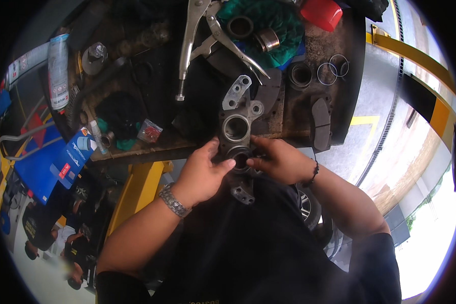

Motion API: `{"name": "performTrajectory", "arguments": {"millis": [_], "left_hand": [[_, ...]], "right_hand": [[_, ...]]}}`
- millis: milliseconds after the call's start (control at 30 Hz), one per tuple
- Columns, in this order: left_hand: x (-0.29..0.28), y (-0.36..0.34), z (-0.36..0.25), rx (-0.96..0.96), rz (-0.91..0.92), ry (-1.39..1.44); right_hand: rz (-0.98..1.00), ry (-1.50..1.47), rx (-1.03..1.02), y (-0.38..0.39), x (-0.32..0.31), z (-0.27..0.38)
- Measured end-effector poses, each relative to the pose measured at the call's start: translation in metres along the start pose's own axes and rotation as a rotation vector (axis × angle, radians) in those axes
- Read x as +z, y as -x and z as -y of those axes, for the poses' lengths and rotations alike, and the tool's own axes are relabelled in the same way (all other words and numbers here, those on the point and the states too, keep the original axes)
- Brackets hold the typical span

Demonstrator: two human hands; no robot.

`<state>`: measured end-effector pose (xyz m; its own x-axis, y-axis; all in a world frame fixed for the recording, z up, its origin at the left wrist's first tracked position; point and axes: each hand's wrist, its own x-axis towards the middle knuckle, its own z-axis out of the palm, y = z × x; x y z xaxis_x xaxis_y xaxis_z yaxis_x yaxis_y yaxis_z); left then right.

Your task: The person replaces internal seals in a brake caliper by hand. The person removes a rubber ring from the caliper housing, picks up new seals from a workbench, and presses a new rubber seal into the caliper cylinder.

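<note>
Grey metal two-bore casting (235, 144), long axis near-to-far, sits between left hand (202, 172) and right hand (283, 159), fingers of both pinching around its near bore (240, 158).

a caliper (236, 144) sits between the left hand (200, 172) and the right hand (283, 159) at the near edge of a workbench (342, 40). on the bench beyond the caliper's far end lie locking pliers (215, 31); right of their handles is a cloth (291, 28) with two cylinders (267, 39) on it. a cup (323, 14) lies right of the cloth. nearer, along the bench's right side, are two overlapping rings (336, 76), with a brake pad (320, 123) nearer still. a plastic bag (149, 131) lies left of the caliper, near the front edge; a spray can (58, 71) is at the far left.
</note>
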<state>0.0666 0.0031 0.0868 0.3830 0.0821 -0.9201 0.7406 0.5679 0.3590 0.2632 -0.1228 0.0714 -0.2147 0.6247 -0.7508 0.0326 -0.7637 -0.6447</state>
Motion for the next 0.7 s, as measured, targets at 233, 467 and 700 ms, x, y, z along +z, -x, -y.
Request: {"name": "performTrajectory", "arguments": {"millis": [233, 467, 700], "left_hand": [[0.005, -0.001, 0.011, 0.103, -0.052, 0.036], [0.0, -0.011, 0.03, 0.143, -0.061, -0.007], [0.01, -0.01, 0.027, 0.155, -0.154, 0.014]], "right_hand": [[-0.086, 0.091, 0.047, 0.0, 0.005, 0.004], [-0.117, 0.114, 0.092, -0.001, 0.007, 0.007], [-0.255, 0.189, 0.066, 0.002, 0.019, 0.006]]}}
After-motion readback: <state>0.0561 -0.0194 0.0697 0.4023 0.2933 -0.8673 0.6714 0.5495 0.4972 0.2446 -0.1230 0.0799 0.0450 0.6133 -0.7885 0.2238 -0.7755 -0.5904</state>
